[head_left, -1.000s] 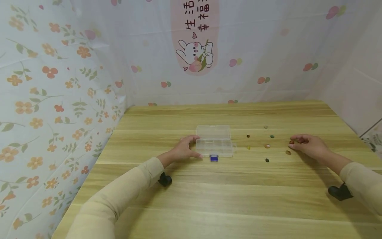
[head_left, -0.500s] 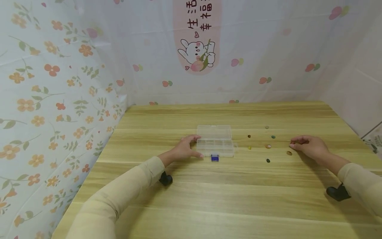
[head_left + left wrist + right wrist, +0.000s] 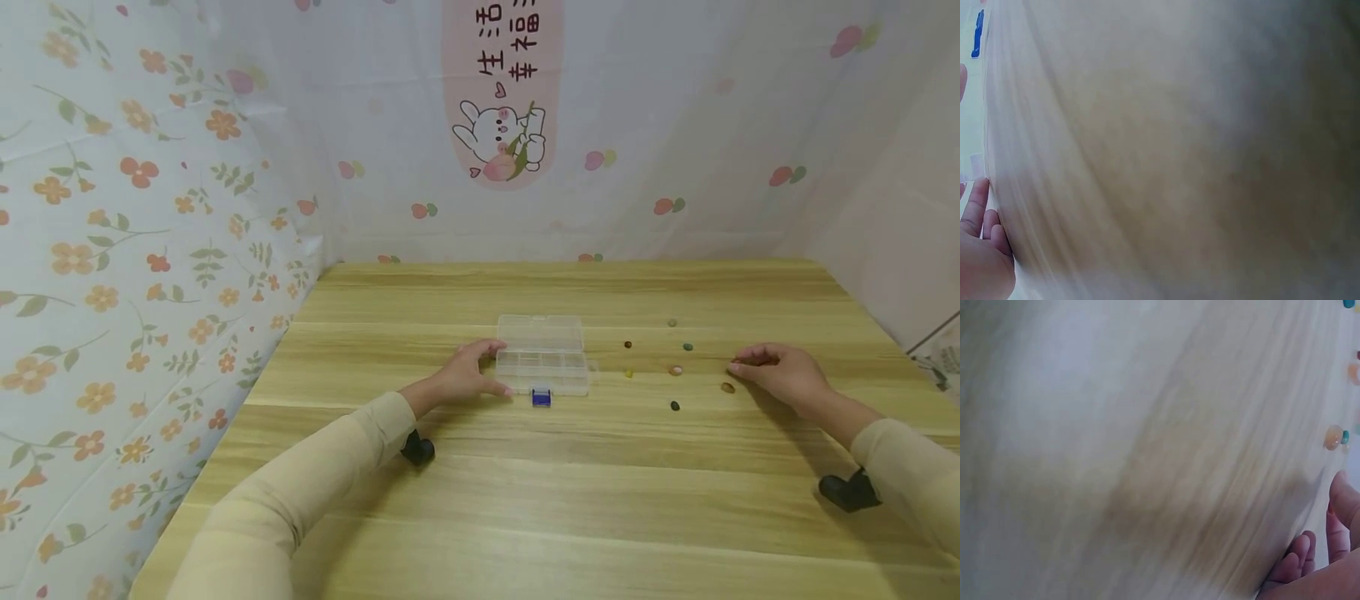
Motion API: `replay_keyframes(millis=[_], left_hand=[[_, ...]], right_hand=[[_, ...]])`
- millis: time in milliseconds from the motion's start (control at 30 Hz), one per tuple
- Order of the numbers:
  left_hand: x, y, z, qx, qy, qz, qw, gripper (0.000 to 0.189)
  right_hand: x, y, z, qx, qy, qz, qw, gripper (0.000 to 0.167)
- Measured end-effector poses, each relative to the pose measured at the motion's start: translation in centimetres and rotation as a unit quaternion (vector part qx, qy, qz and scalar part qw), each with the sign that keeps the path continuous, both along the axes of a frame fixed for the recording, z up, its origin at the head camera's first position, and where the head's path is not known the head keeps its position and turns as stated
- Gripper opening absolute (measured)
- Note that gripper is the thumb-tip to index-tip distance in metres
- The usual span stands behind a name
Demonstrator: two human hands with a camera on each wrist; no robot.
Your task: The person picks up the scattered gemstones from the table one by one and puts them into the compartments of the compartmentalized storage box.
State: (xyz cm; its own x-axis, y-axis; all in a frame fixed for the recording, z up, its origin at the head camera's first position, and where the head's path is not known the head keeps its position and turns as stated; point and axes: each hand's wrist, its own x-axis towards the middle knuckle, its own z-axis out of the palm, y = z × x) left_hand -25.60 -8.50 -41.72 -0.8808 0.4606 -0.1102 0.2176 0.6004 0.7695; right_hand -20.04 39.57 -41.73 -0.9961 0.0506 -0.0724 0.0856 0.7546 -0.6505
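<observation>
A clear plastic compartment box lies on the table with its lid folded back and a blue latch at the front. My left hand holds the box's left end, thumb at the front corner and fingers at the back one. To the right, my right hand pinches a small reddish-brown stone between thumb and forefinger, mostly hidden by the fingers. An amber-brown stone lies just below those fingertips. In the right wrist view the thumb and fingers show at the lower right.
Several small polished stones lie between box and right hand: a green one, an orange-white one, a yellow one, a dark one, a brown one and a pale one. Patterned cloth hangs behind the table.
The reddish-brown stone, clear to see between the right fingertips earlier, is now mostly covered by them. Both hands stay nearly in place; the head view has shifted slightly.
</observation>
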Motion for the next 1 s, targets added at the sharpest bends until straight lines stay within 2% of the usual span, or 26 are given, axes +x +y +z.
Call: replay_keyframes(millis=[433,667,1000], left_hand=[[0.0,-0.1,0.0,-0.013,0.006,-0.007,0.9999,0.084],[0.0,-0.2,-0.1,-0.005,0.007,-0.008,0.9999,0.083],[-0.1,-0.1,-0.1,-0.006,0.002,-0.007,1.0,0.083]], right_hand=[[-0.1,-1.3,1.2,-0.035,-0.018,0.002,0.9992,0.061],[-0.7,-4.2,2.2,-0.067,0.008,-0.001,0.9977,0.057],[-1.2,-9.0,3.4,-0.134,0.041,0.026,0.9898,0.052]])
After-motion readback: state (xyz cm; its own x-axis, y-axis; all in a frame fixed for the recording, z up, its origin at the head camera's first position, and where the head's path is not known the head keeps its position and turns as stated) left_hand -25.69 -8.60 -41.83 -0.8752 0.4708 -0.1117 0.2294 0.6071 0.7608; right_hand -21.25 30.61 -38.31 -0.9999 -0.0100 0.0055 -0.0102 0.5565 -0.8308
